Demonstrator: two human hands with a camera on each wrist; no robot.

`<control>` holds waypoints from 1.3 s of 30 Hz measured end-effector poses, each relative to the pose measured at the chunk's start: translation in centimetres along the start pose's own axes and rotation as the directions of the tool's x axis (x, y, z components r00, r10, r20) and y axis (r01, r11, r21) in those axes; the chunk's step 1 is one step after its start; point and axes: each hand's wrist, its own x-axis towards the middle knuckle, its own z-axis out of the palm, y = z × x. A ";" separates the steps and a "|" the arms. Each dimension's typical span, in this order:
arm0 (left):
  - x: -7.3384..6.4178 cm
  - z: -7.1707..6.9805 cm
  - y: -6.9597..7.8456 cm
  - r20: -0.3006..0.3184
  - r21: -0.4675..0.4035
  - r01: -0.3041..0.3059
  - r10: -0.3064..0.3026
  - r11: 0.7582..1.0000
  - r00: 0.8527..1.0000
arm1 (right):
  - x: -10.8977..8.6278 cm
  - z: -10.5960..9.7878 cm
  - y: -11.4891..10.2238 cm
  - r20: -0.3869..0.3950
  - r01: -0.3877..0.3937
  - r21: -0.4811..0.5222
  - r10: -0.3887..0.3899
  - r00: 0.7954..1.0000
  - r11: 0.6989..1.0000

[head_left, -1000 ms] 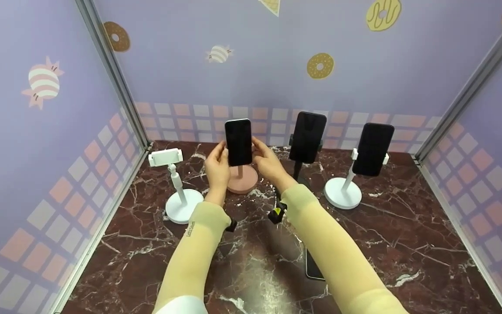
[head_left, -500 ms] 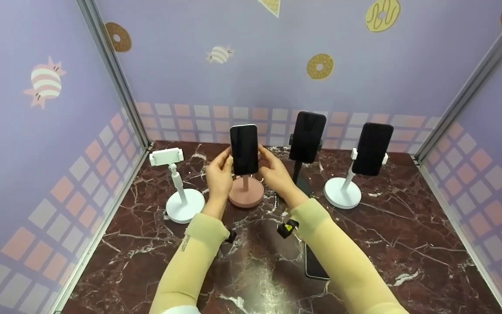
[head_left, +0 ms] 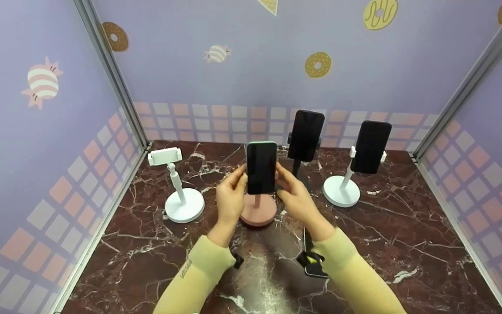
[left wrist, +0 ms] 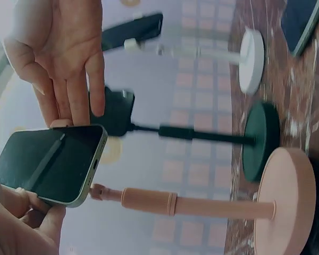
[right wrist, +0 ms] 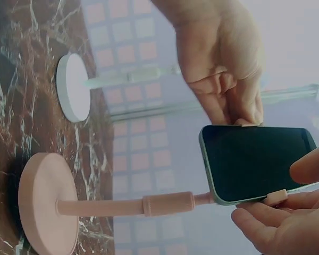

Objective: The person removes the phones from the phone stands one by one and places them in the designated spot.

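Pink stand (head_left: 258,212) is holding the green-edged phone (head_left: 261,168) upright btwn both hands. L hand (head_left: 230,200) is pinching its left side; R hand (head_left: 298,201) is touching its right side w/ mostly straight fingers, thumb standing off. Behind, to the right, blk stand (head_left: 296,169) is propping a 2nd phone (head_left: 306,136). Wht stand (head_left: 184,206) is standing left on the surface (head_left: 146,261).

Arms (head_left: 357,272) extended forward | left fingers (right wrist: 249,101) bent | right fingers (left wrist: 77,98) nearly straight
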 end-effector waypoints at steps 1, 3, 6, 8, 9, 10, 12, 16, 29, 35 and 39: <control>-0.5 0.1 0.1 0.002 -0.003 -0.003 0.003 1.000 1.000 | -0.6 -0.2 0.0 -0.001 0.002 0.010 -0.002 1.000 1.000; -1.3 0.3 0.4 0.008 -0.006 -0.008 0.008 1.000 1.000 | -1.7 -0.5 0.0 -0.002 0.008 0.033 -0.008 1.000 0.999; -2.5 0.7 0.6 0.020 -0.003 -0.003 0.003 1.000 1.000 | -3.1 -0.8 0.1 -0.010 0.020 0.043 -0.020 1.000 0.999; -3.3 0.9 0.7 0.032 -0.018 0.008 -0.008 1.000 0.999 | -4.0 -1.1 0.1 -0.015 0.033 0.044 -0.032 0.999 0.998; -3.6 1.0 0.7 0.038 -0.027 0.012 -0.011 1.000 0.999 | -4.4 -1.2 0.1 -0.017 0.036 0.041 -0.036 0.999 0.998; -3.9 1.1 0.8 0.042 -0.033 0.011 -0.010 0.999 0.999 | -4.7 -1.3 0.1 -0.019 0.038 0.043 -0.037 0.999 0.998; -4.3 1.3 0.9 0.051 -0.043 0.005 -0.003 0.999 0.999 | -5.4 -1.4 0.1 -0.024 0.041 0.045 -0.040 0.999 0.998; -4.9 1.7 0.7 0.064 -0.042 -0.038 0.041 0.998 0.997 | -6.1 -1.6 0.2 -0.036 0.029 0.059 -0.027 0.999 0.998; -5.9 1.5 -0.2 0.060 -0.070 -0.054 0.058 0.996 0.996 | -7.0 -1.2 0.9 -0.070 0.065 -0.018 -0.066 0.995 0.998; -6.1 1.5 -0.3 0.077 -0.089 -0.015 0.022 0.996 0.997 | -6.9 -1.0 0.7 -0.074 0.072 -0.054 -0.076 0.994 0.996; -6.3 1.4 -0.4 0.094 -0.105 -0.003 0.013 0.994 0.995 | -6.1 -0.8 0.2 -0.097 0.194 -0.223 -0.220 0.971 0.955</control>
